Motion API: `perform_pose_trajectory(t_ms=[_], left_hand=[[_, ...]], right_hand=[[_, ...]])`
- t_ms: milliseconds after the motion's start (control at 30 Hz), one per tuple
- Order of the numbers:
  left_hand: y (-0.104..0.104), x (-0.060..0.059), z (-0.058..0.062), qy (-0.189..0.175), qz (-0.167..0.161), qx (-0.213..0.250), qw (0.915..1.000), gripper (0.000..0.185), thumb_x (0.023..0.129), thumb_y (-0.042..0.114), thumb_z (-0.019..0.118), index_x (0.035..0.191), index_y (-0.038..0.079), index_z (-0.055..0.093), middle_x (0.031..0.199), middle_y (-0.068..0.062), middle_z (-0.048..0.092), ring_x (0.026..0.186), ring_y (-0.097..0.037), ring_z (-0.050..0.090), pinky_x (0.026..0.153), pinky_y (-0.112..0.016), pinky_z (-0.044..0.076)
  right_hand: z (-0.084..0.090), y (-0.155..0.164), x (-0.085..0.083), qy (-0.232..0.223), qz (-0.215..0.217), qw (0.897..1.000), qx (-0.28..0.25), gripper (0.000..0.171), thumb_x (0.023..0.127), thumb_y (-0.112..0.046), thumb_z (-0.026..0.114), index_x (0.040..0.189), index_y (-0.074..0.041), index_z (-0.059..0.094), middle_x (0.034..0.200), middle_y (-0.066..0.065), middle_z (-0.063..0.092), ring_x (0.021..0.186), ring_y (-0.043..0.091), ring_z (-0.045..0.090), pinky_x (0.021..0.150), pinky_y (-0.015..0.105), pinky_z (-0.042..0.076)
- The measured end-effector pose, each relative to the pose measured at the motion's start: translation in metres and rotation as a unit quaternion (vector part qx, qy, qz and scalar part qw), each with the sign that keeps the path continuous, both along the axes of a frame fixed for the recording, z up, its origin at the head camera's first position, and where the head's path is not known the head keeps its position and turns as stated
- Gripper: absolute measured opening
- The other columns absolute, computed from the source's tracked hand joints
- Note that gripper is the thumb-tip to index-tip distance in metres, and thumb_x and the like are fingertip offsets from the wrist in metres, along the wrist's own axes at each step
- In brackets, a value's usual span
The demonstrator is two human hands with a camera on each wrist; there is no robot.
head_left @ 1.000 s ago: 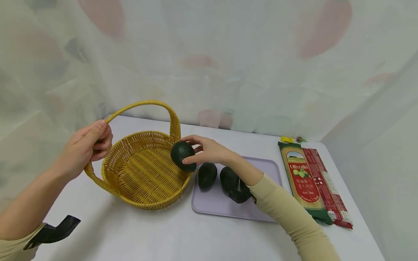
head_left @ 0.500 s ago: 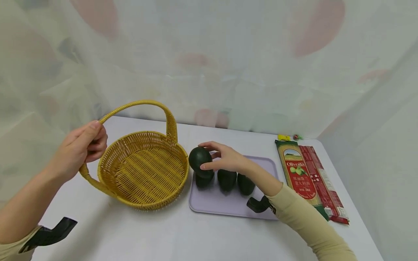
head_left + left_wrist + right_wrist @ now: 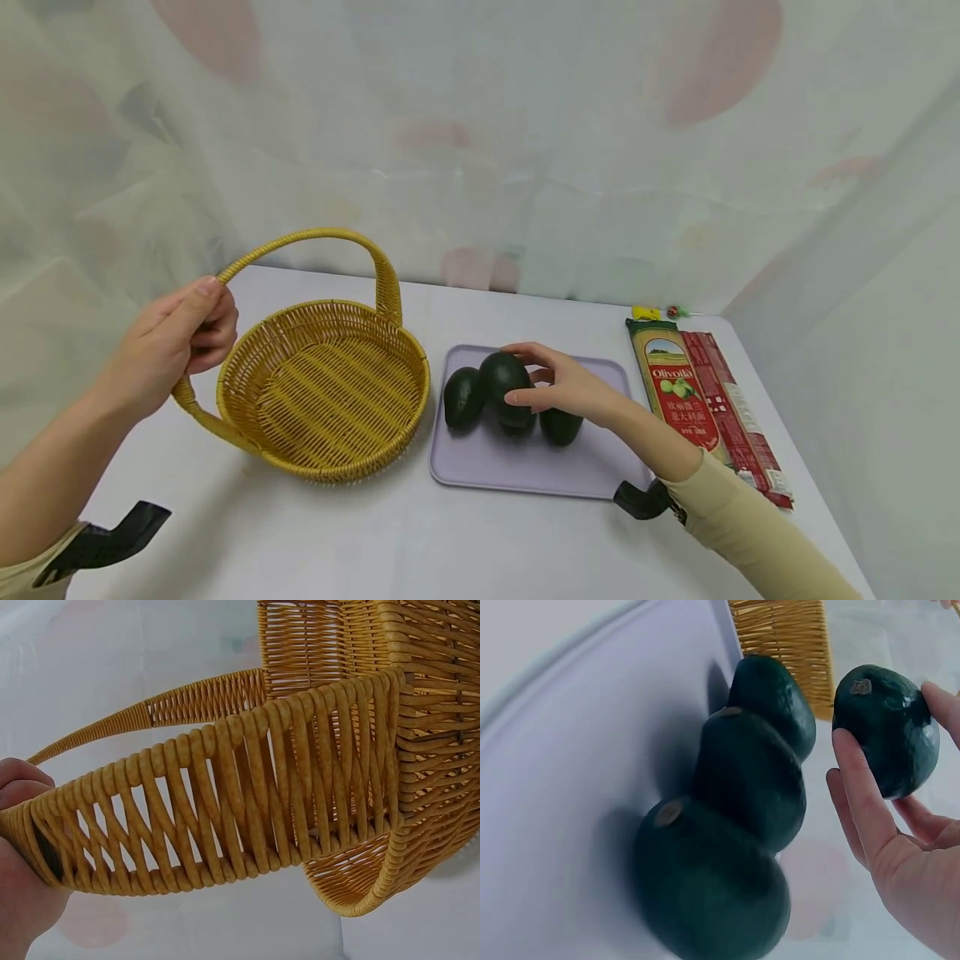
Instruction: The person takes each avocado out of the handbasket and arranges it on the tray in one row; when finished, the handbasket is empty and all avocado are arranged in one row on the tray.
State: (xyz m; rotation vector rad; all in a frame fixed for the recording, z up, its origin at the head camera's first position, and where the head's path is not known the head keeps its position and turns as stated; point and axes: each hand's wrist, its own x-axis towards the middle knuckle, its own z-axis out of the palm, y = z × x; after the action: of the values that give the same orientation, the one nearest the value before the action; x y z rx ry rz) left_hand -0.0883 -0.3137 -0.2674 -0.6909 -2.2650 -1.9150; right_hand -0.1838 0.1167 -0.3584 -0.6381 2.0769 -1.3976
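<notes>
Nearest you, your right hand [image 3: 566, 392] is over the pale lilac flat plastic tray [image 3: 600, 471] with a dark green pear-shaped avocado [image 3: 504, 379] pinched between thumb and fingertips; grip is curled round it, fruit off the surface. A second ago that same avocado was at the rim of the woven yellow wicker basket [image 3: 330, 454]; half a second ago it was at the tray's left edge; now it sits above the three other dark green avocados [image 3: 742, 825] lying in a touching row on the tray. So the fruit has come out of the basket and across to the tray, not yet set down. Basket floor reads bare from the head view, so I'd judge this the last one out. Your left hand [image 3: 176, 346] has stayed wrapped round the basket's arched wicker handle [image 3: 187, 817], steadying it on the white bench [image 3: 375, 542]. Far right, the red-and-green packets of pasta [image 3: 697, 404] haven't moved.
</notes>
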Motion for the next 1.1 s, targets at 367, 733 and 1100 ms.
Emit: perform_pose_trajectory(t_ms=[367,733,1100], left_hand=[[-0.001,0.001,-0.001,0.003,0.004,0.002,1.0,0.035,0.108,0.011,0.023,0.075,0.006,0.03,0.06,-0.004,0.022,0.045,-0.018,0.019,0.039,-0.03,0.015],[-0.002,0.0,-0.002,0.012,-0.023,0.015,0.9995,0.033,0.108,0.009,0.023,0.076,0.005,0.032,0.061,-0.003,0.023,0.045,-0.017,0.02,0.039,-0.029,0.016],[0.0,0.0,0.0,0.011,-0.003,0.0,0.9999,0.034,0.108,0.01,0.023,0.075,0.005,0.032,0.06,-0.003,0.024,0.045,-0.017,0.021,0.04,-0.03,0.017]], right_hand=[[-0.001,0.041,0.015,-0.022,-0.055,0.998,0.015,0.065,0.087,-0.029,0.075,0.143,-0.025,0.044,0.141,0.008,0.045,0.114,0.026,0.057,0.079,0.041,0.055],[-0.011,0.082,0.026,-0.042,-0.132,0.99,0.0,0.063,0.089,-0.026,0.072,0.144,-0.021,0.041,0.143,0.012,0.041,0.113,0.03,0.058,0.083,0.042,0.054],[-0.031,0.113,0.031,-0.04,-0.208,0.977,0.02,0.072,0.09,-0.027,0.071,0.148,-0.011,0.031,0.149,0.02,0.032,0.117,0.033,0.053,0.082,0.04,0.055]])
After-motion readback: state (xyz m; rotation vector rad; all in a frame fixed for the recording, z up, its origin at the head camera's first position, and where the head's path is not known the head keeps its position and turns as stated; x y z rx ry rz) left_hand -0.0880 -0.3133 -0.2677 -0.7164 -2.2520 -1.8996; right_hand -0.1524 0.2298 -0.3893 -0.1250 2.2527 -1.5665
